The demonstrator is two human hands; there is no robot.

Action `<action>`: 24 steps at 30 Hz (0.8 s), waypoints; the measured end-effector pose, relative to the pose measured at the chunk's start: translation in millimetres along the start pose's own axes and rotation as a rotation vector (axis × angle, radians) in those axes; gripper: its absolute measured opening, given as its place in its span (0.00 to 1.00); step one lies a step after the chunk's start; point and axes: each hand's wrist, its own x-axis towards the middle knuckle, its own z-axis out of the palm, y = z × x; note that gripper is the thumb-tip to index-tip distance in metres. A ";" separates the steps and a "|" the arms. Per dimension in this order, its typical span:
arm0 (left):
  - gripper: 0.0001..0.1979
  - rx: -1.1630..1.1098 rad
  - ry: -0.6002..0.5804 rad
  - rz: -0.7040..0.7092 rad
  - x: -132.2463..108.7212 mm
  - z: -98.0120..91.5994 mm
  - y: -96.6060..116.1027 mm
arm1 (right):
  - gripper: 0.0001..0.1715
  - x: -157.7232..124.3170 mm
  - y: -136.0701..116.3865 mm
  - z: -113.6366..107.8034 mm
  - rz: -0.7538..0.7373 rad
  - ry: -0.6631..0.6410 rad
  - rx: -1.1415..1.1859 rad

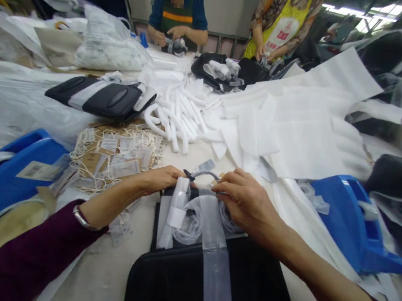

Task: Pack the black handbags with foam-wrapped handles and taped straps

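Observation:
A black bag (173, 284) lies flat in front of me, with a translucent plastic strip (215, 259) running over it. On its upper part sit a plastic-wrapped roll (178, 211) and coiled straps in clear wrap (191, 225). A grey curved loop (203, 173), like a handle, arches at the bag's far edge. My left hand (159, 178) pinches at the loop's left end, beside a small black tip (188, 174). At the loop's right end, the fingers of my right hand (244, 197) are pressed together; what they grip is partly hidden.
Blue tape dispensers (37, 169) (343, 217) stand on both sides. Strung tags (112, 159) lie left, near a round tub (12, 225). White foam tubes (175, 118), foam sheets (299, 128) and another black bag (101, 97) cover the far table. Two people work opposite.

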 end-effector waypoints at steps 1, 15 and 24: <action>0.12 -0.018 -0.010 -0.021 4.3 -1.4 -1.5 | 0.10 3.3 -3.7 2.5 -0.006 -0.035 -0.045; 0.09 0.227 -0.328 0.261 50.0 -7.7 3.5 | 0.18 -43.7 -25.9 28.9 -0.172 0.038 0.058; 0.11 0.335 -0.310 0.297 57.3 -13.0 -9.5 | 0.13 -34.9 -38.6 11.6 -0.405 -0.216 0.112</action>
